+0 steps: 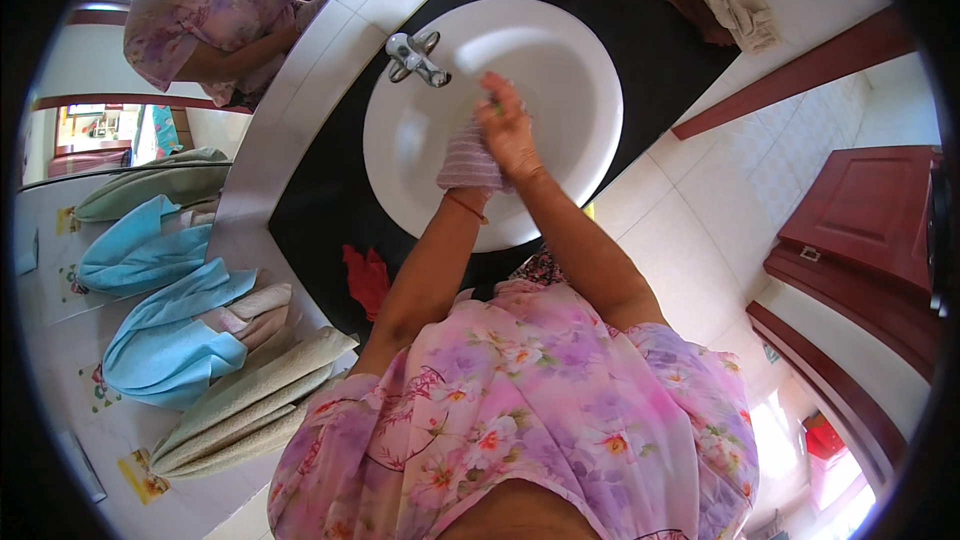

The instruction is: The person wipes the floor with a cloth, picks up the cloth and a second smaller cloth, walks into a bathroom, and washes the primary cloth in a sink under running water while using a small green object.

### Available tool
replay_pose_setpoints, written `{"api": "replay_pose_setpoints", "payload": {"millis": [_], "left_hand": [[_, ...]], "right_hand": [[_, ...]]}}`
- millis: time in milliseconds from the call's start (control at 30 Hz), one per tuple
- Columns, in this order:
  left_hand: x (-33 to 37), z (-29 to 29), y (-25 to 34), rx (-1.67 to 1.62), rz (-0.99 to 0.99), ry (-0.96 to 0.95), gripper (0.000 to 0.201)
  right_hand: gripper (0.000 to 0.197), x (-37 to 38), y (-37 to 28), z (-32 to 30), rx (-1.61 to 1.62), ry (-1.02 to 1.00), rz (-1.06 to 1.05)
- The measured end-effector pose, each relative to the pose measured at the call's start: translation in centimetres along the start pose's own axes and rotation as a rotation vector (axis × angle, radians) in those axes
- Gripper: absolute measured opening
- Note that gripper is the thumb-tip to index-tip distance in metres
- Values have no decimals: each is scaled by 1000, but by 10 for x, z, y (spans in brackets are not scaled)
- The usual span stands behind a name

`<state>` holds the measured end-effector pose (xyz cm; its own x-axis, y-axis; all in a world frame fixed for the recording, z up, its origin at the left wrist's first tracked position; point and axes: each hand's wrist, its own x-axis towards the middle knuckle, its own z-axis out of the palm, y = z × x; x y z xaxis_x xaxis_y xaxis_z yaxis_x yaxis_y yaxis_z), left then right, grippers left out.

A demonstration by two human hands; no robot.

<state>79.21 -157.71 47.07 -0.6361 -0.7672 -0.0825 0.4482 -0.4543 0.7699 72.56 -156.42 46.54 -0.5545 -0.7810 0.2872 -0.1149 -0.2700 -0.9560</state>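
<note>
Over the white oval basin (585, 90), my two hands are pressed together. A mauve knitted covering with pale stripes, like a sock or mitt (472, 162), is pulled over my left hand (475, 145) down to the wrist, hiding its fingers. Above the wrist is an orange-brown band (466, 206). My right hand (510, 135) lies against the covered hand, its fingers closed and bent. A small greenish spot shows between those fingers, too small to name. Just beyond them stands the chrome faucet (418, 62); I cannot make out running water.
The basin sits in a black counter (330, 170). A red cloth (367, 280) lies at its left edge. Blue towels (175, 330) and beige towels (240, 410) hang at left, beside a mirror (60, 140). At the far right corner are a brown cloth and a cream cloth (735, 0).
</note>
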Motion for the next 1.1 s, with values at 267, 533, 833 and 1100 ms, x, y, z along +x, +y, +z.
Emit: {"api": "replay_pose_setpoints", "payload": {"millis": [267,533,833,1100], "left_hand": [[-20,18,32,-310,-203,70,49],[-10,-13,25,-795,-76,-65,50],[-8,-5,39,-374,-47,-241,51],[-17,3,44,931,-82,-47,50]], "right_hand": [[24,48,-8,-15,-126,-247,285],[26,17,-30,0,-267,-240,-433],[31,18,-15,-1,-458,-148,-302],[38,35,-2,-18,-154,-277,282]]}}
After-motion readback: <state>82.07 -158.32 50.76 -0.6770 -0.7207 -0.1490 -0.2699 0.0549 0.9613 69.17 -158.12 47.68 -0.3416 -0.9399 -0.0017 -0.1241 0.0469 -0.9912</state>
